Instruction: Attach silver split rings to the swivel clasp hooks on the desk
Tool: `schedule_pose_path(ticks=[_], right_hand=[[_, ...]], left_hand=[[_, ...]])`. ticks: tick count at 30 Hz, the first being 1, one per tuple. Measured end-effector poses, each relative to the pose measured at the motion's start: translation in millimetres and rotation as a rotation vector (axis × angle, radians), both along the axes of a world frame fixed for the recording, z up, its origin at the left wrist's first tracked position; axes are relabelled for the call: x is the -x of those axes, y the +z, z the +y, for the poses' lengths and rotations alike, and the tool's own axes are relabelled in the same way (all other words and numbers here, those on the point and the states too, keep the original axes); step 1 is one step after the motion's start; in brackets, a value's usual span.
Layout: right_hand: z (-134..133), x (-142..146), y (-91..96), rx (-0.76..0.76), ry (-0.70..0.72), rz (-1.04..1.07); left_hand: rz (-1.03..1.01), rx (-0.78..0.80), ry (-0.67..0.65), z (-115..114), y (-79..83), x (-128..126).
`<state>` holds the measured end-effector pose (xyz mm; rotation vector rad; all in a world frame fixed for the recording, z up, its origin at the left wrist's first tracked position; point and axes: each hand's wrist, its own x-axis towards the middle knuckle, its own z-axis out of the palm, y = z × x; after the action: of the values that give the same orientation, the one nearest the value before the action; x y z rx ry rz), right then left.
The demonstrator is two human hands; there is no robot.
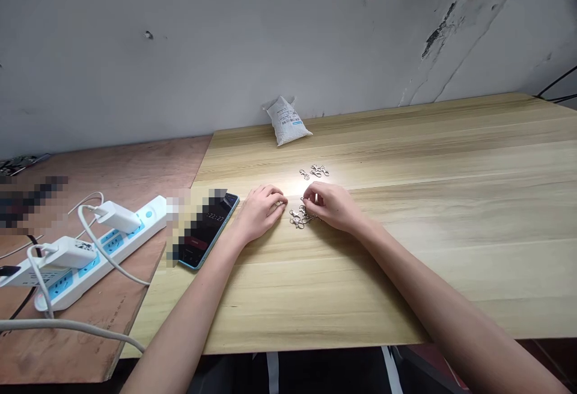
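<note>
My left hand is curled at the middle of the light wooden table, with a small silver swivel clasp glinting at its fingertips. My right hand rests just to the right, its fingers bent down over a tangled cluster of silver clasps. Whether those fingers grip one cannot be seen. A second small group of silver clasps lies farther forward on the table, apart from both hands.
A phone, partly pixelated, lies left of my left hand. Beyond the table's left edge, a power strip with white chargers sits on a plywood table. A white sack leans against the wall.
</note>
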<state>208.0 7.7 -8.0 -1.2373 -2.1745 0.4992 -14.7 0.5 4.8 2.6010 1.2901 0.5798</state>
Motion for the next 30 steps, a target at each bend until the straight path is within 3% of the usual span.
schedule_pose_path(ticks=[30], right_hand=[[-2.6, 3.3, -0.1, 0.037, 0.033, -0.089]], left_hand=[[-0.030, 0.028, 0.003, -1.4, -4.7, -1.2]])
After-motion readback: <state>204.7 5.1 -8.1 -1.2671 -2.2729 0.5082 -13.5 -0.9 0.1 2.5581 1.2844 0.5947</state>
